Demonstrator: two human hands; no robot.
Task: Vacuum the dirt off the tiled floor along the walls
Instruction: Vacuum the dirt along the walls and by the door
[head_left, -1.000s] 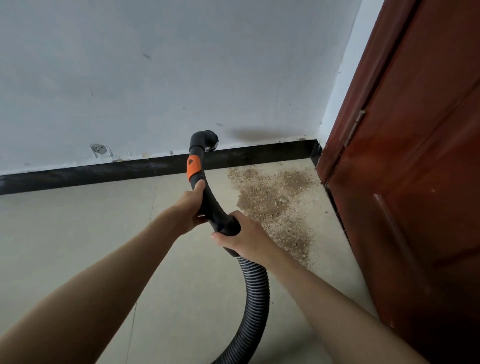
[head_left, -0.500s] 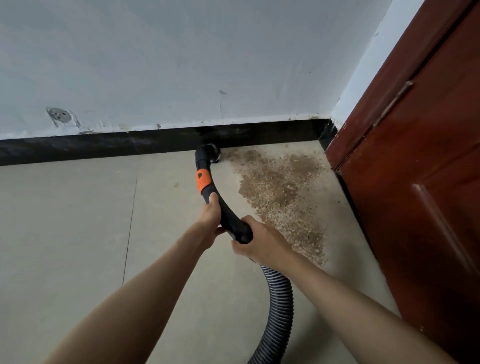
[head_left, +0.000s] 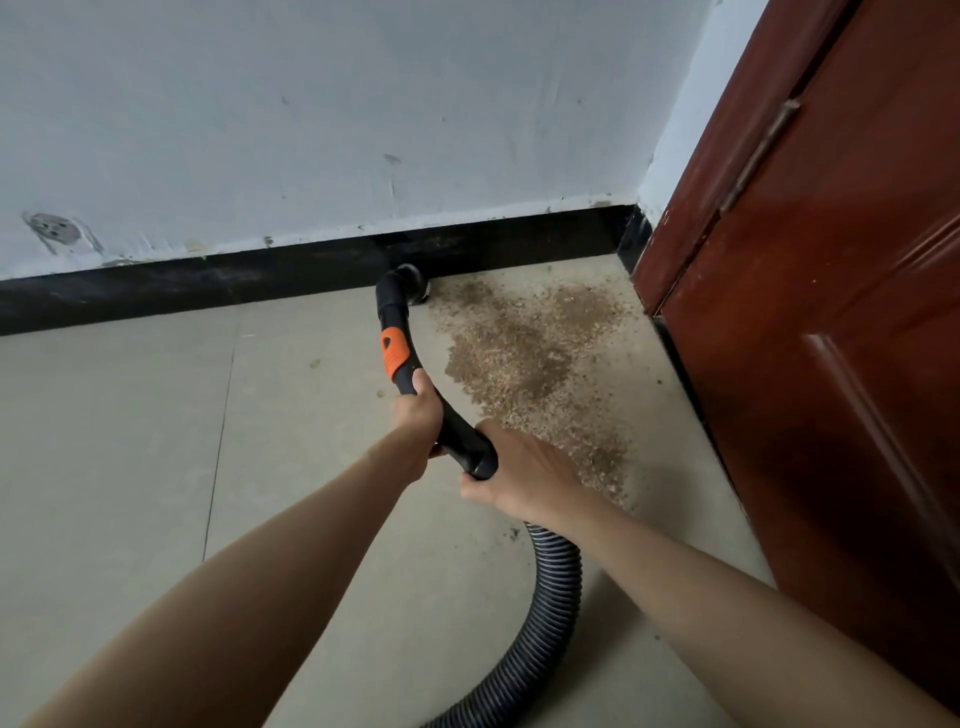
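A black curved vacuum handle (head_left: 457, 431) with an orange band (head_left: 394, 353) ends in a nozzle (head_left: 410, 283) that sits on the floor against the black skirting (head_left: 208, 283), at the left edge of a brown patch of dirt (head_left: 530, 353). My left hand (head_left: 415, 415) grips the handle just below the orange band. My right hand (head_left: 519, 470) grips the lower end of the handle, where the ribbed grey hose (head_left: 550, 613) joins it. The hose curves down to the bottom edge of the view.
A dark red wooden door (head_left: 831, 364) stands on the right, close beside the dirt. A pale wall (head_left: 311, 130) runs across the back above the skirting. Beige floor tiles (head_left: 114, 467) stretch to the left, with a few stray specks.
The nozzle has dropped from in front of the wall down to the floor at the skirting, beside the dirt. Both hands moved forward with the handle.
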